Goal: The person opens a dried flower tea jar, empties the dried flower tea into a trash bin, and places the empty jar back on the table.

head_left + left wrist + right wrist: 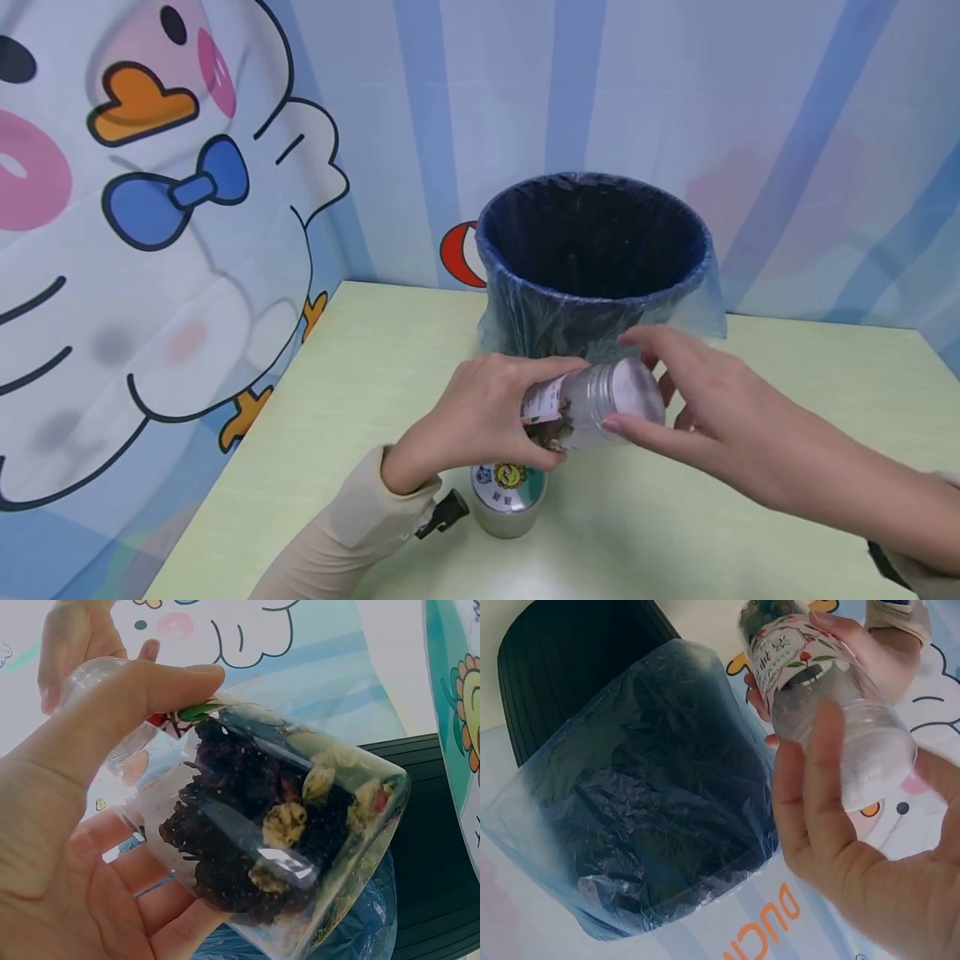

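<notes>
My left hand [480,412] grips the body of a clear jar [573,417], tilted on its side with its clear screw-threaded end to the right. Dark dried pieces and pale yellow buds show through the jar [255,817] in the left wrist view, within the left hand [67,795]. Around the threaded end, the right hand [720,417] has its fingers spread, the thumb beside the rim. Fingers of the right hand [855,840] overlap the jar [840,712] in the right wrist view; firm contact is not visible.
Behind the hands stands a dark bin lined with a blue plastic bag [592,300]. A second container with a sunflower-printed lid [508,487] stands upright on the pale table [360,358], below the left hand. A cartoon duck backdrop [217,333] lies left and behind.
</notes>
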Motion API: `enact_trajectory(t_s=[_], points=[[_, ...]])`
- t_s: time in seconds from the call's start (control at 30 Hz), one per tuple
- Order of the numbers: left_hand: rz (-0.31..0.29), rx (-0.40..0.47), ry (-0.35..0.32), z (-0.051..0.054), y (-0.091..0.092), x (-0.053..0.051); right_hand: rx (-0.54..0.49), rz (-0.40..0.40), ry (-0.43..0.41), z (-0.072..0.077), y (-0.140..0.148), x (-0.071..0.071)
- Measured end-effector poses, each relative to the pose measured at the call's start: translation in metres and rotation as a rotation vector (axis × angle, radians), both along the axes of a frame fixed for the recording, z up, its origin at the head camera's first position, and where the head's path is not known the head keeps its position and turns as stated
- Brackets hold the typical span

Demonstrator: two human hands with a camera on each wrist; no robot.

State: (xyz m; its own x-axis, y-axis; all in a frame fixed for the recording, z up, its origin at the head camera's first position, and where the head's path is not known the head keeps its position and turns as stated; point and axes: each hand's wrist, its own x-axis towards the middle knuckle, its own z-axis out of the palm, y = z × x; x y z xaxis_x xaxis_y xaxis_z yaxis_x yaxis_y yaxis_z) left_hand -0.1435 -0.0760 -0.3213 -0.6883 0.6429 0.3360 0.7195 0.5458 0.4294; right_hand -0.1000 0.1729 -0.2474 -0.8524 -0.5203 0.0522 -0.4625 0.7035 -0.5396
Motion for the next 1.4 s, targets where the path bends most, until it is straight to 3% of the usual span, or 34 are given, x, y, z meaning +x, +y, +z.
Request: enact_trajectory(t_s=[0.07, 0.2, 0.3, 0.37, 0.5, 0.57, 0.63, 0.7, 0.9, 1.0, 1.17, 1.4], points=[[-0.001, 0.001, -0.005, 0.000, 0.000, 0.000, -0.011, 0.060, 0.066, -0.001, 0.001, -0.001], [-0.003, 0.005, -0.017, 0.000, 0.000, -0.001, -0.022, 0.226, 0.286, -0.002, 0.004, 0.000], [-0.009, 0.008, -0.018, 0.000, 0.000, -0.002, -0.012, 0.256, 0.374, -0.001, 0.005, 0.001], [-0.010, 0.008, -0.014, 0.000, 0.001, -0.002, 0.016, 0.194, 0.318, 0.000, 0.004, 0.002], [-0.010, 0.002, -0.008, 0.000, 0.002, -0.003, 0.046, 0.032, 0.099, 0.001, 0.004, 0.002], [-0.008, -0.003, -0.008, 0.000, 0.002, -0.003, 0.037, -0.003, 0.017, 0.000, 0.005, 0.001], [-0.010, -0.007, -0.008, 0.000, 0.002, -0.003, 0.009, 0.010, -0.012, -0.002, 0.007, 0.000], [-0.009, -0.011, -0.008, 0.000, 0.003, -0.003, -0.018, 0.056, 0.022, -0.003, 0.007, -0.001], [0.001, -0.024, -0.022, -0.001, 0.002, -0.004, -0.052, 0.314, 0.289, -0.005, 0.011, -0.007], [-0.002, -0.036, -0.021, -0.002, 0.002, -0.005, -0.039, 0.362, 0.310, -0.004, 0.013, -0.009], [-0.005, -0.048, -0.017, -0.002, 0.003, -0.005, -0.016, 0.303, 0.276, -0.006, 0.015, -0.005], [-0.004, -0.020, -0.014, -0.002, 0.002, -0.004, 0.000, 0.080, 0.180, -0.010, 0.011, -0.003]])
